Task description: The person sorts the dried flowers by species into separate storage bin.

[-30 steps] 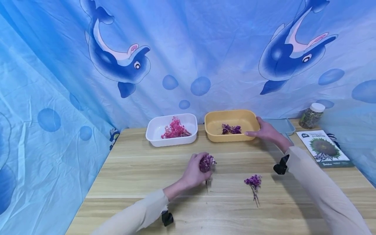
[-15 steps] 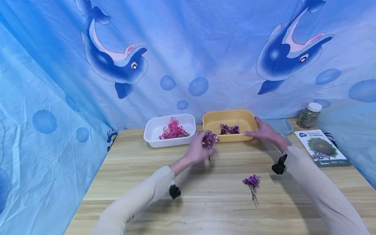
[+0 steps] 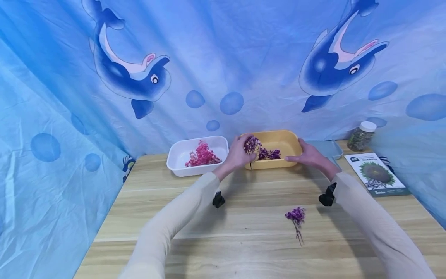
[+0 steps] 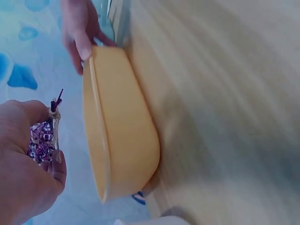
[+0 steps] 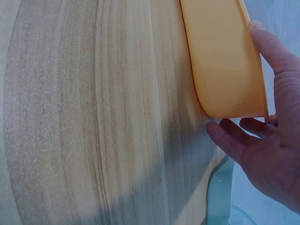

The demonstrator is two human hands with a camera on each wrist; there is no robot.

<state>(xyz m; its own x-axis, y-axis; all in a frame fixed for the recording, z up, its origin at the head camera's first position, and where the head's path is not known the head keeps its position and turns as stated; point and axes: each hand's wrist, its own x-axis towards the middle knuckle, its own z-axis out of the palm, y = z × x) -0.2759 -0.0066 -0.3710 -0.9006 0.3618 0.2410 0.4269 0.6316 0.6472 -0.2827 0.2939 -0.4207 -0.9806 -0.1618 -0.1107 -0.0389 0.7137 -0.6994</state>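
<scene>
My left hand [image 3: 238, 154] holds a small bunch of dried purple flowers [image 3: 252, 143] over the left end of a yellow plastic basin [image 3: 287, 145]. Twine binds its stems, as the left wrist view shows near the thumb of the left hand [image 4: 23, 159]. Inside the basin lie more purple dried flowers [image 3: 270, 154]. At the basin's right end, my right hand [image 3: 311, 155] grips the rim. The right wrist view shows its thumb on the rim and its fingers [image 5: 227, 140] by the end wall. Another purple bunch [image 3: 295, 215] lies on the table.
A white basin [image 3: 177, 159] with pink dried flowers [image 3: 203, 154] stands left of the yellow one. To the right are a pale blue tray [image 3: 327, 148], a lidded jar [image 3: 361, 137] and a sunflower-printed packet [image 3: 375, 175]. A blue dolphin curtain [image 3: 209, 69] hangs behind the wooden table [image 3: 174, 217].
My left hand has carried its purple bunch from mid-table forward to over the yellow basin. The right hand has kept its grip on the basin's right end. The head view has shifted slightly.
</scene>
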